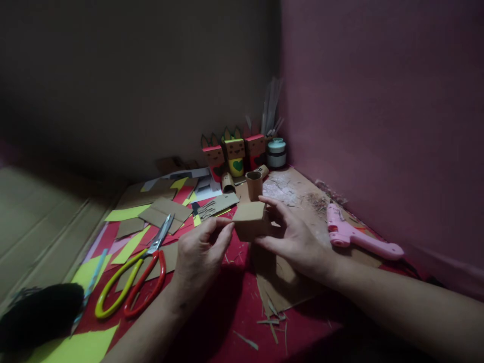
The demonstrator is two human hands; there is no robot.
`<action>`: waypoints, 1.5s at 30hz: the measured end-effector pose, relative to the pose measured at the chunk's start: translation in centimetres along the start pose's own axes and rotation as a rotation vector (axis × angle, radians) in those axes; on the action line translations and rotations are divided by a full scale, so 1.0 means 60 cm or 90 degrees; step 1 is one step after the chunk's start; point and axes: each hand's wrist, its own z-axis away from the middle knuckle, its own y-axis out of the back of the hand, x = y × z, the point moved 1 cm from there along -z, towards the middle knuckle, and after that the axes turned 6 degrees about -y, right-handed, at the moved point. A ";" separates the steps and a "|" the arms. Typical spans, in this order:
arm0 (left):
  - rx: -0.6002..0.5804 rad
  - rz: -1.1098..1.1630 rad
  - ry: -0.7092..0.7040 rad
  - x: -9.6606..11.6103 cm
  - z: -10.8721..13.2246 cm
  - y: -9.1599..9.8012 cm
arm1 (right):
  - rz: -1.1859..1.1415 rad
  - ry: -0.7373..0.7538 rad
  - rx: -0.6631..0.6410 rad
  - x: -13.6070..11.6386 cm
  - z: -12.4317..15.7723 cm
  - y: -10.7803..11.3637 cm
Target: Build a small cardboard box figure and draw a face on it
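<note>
A small cardboard box is held up over the red work surface, between both hands. My right hand grips its right side, fingers above and thumb below. At the box's left edge, my left hand has thumb and forefinger brought together, touching or nearly touching the corner. Whether those fingertips pinch the cardboard is hard to make out. Just behind the box stands an upright cardboard tube. Below the right hand lies a flat cardboard piece with loose scraps along its edge.
Scissors with yellow and red handles lie left among paper and cardboard pieces. A pink glue gun rests at right by the wall. Several animal-faced cardboard figures and a pale blue jar stand at the back. A black fuzzy object sits front left.
</note>
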 end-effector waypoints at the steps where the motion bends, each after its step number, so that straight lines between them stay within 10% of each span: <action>1: -0.003 -0.010 0.002 0.001 0.000 0.000 | 0.022 0.027 0.003 0.000 0.002 -0.001; 12: 0.031 -0.039 0.098 -0.025 -0.019 0.018 | -0.021 -0.052 0.006 0.003 0.000 0.002; 30: -0.159 0.130 0.014 -0.032 0.008 -0.034 | 0.261 0.034 0.009 -0.003 -0.007 0.034; 45: -0.187 0.238 0.153 -0.028 0.003 -0.035 | 0.047 -0.113 -0.025 0.013 -0.002 0.038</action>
